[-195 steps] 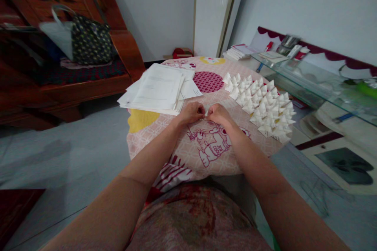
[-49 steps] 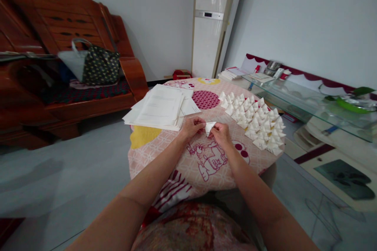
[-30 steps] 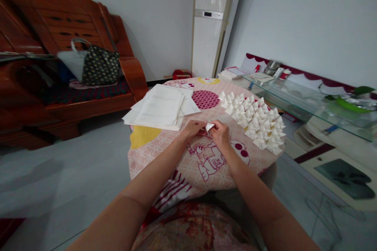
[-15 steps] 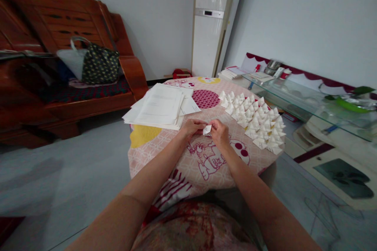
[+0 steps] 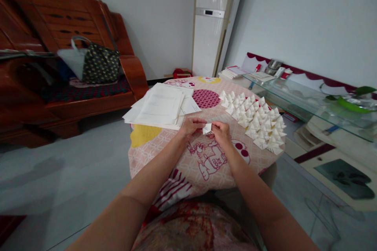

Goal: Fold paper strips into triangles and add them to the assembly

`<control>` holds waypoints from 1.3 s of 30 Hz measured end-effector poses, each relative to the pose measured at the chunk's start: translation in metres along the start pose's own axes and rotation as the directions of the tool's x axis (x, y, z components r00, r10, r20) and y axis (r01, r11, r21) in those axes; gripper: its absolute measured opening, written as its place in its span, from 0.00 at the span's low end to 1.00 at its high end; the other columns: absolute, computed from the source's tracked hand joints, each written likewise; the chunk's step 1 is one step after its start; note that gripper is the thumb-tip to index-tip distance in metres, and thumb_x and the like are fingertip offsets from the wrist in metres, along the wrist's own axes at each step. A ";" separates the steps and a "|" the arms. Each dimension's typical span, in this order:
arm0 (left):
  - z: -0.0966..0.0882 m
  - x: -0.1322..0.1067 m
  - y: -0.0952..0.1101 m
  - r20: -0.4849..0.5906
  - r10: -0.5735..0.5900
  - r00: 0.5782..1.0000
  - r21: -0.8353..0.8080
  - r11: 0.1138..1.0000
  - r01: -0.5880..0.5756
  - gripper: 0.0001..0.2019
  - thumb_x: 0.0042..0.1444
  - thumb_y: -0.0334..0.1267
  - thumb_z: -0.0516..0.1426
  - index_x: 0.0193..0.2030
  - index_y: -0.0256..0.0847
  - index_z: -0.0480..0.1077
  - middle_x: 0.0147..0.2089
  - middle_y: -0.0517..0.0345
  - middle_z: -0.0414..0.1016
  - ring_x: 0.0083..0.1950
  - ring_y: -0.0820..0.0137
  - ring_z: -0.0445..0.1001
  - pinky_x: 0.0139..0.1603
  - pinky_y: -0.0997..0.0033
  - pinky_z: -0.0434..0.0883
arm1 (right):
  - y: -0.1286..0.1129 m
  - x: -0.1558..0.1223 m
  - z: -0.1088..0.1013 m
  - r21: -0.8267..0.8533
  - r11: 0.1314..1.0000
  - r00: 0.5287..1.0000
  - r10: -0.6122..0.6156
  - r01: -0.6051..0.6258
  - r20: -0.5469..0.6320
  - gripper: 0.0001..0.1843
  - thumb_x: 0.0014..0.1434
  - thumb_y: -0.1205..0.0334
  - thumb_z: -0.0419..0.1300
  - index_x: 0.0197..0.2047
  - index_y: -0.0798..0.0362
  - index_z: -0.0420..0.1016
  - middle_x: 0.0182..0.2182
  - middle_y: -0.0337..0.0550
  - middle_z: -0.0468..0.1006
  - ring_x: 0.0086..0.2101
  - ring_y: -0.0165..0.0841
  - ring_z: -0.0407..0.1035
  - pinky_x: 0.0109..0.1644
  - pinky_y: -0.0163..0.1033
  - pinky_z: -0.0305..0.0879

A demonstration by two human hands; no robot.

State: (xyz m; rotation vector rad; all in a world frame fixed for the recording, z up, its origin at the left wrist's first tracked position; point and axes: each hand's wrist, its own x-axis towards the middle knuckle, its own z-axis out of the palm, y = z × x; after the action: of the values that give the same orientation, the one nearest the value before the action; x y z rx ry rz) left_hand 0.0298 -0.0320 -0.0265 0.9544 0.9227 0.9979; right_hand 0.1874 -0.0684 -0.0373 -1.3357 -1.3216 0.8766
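Observation:
A small folded white paper piece (image 5: 207,128) is pinched between my left hand (image 5: 192,126) and my right hand (image 5: 221,132), just above the round table with its pink patterned cloth (image 5: 165,145). Both hands have their fingers closed on the piece. Beyond my left hand lies a stack of white paper sheets (image 5: 160,105). To the right of my right hand, several folded white paper triangles (image 5: 255,120) stand in rows on the cloth.
A wooden bench (image 5: 59,70) with a dark dotted bag (image 5: 100,64) stands at the left. A tall white air conditioner (image 5: 209,23) is at the back. A glass-topped low cabinet (image 5: 309,102) with books and a green dish runs along the right.
Over the last seconds the paper piece between my fingers has been folded smaller, from an open triangle to a compact shape. My hands stayed over the same spot on the cloth.

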 end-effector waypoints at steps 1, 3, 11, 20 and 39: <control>0.000 0.000 0.000 0.000 0.003 1.000 0.000 1.000 -0.003 0.11 0.37 0.28 0.71 0.31 0.34 0.79 0.25 0.56 0.78 0.26 0.73 0.74 0.28 0.74 0.70 | 0.000 0.001 0.000 0.010 1.000 1.000 0.006 -0.006 0.008 0.13 0.52 0.54 0.57 0.29 0.53 0.78 0.22 0.39 0.77 0.19 0.33 0.71 0.20 0.35 0.66; -0.001 0.001 -0.001 0.003 0.012 1.000 0.001 1.000 -0.012 0.11 0.37 0.28 0.71 0.30 0.34 0.79 0.26 0.56 0.79 0.26 0.73 0.74 0.28 0.74 0.70 | 0.001 0.002 -0.001 0.047 0.998 0.999 0.032 -0.033 0.022 0.13 0.52 0.53 0.57 0.30 0.53 0.78 0.22 0.40 0.77 0.20 0.34 0.72 0.20 0.35 0.67; 0.000 0.000 -0.001 0.009 0.163 0.987 0.083 0.983 -0.163 0.10 0.38 0.31 0.69 0.31 0.34 0.78 0.26 0.58 0.78 0.25 0.74 0.73 0.28 0.74 0.69 | -0.009 -0.002 -0.003 0.208 0.954 0.974 0.199 -0.218 0.108 0.20 0.53 0.42 0.62 0.27 0.52 0.72 0.21 0.44 0.77 0.19 0.37 0.73 0.18 0.37 0.69; 0.001 -0.001 -0.003 0.051 0.173 0.984 0.152 0.972 -0.179 0.12 0.39 0.36 0.70 0.33 0.36 0.79 0.27 0.58 0.77 0.25 0.76 0.70 0.29 0.75 0.67 | -0.009 -0.002 -0.002 0.116 0.986 0.993 0.118 -0.120 0.026 0.16 0.51 0.48 0.64 0.25 0.52 0.73 0.16 0.39 0.74 0.16 0.33 0.69 0.17 0.35 0.65; -0.006 -0.002 0.002 -0.022 0.282 0.959 0.195 0.942 -0.273 0.13 0.38 0.34 0.68 0.34 0.35 0.79 0.27 0.58 0.78 0.26 0.74 0.71 0.29 0.74 0.67 | -0.019 -0.007 -0.014 0.054 0.943 0.869 0.279 -0.328 0.409 0.20 0.51 0.44 0.68 0.24 0.53 0.74 0.16 0.43 0.77 0.14 0.30 0.67 0.17 0.33 0.64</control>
State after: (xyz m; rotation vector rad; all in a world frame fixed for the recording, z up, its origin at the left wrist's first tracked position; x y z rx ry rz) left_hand 0.0227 -0.0325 -0.0260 1.2511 0.9541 1.1911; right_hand 0.1953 -0.0795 -0.0175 -1.3340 -1.3498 1.4891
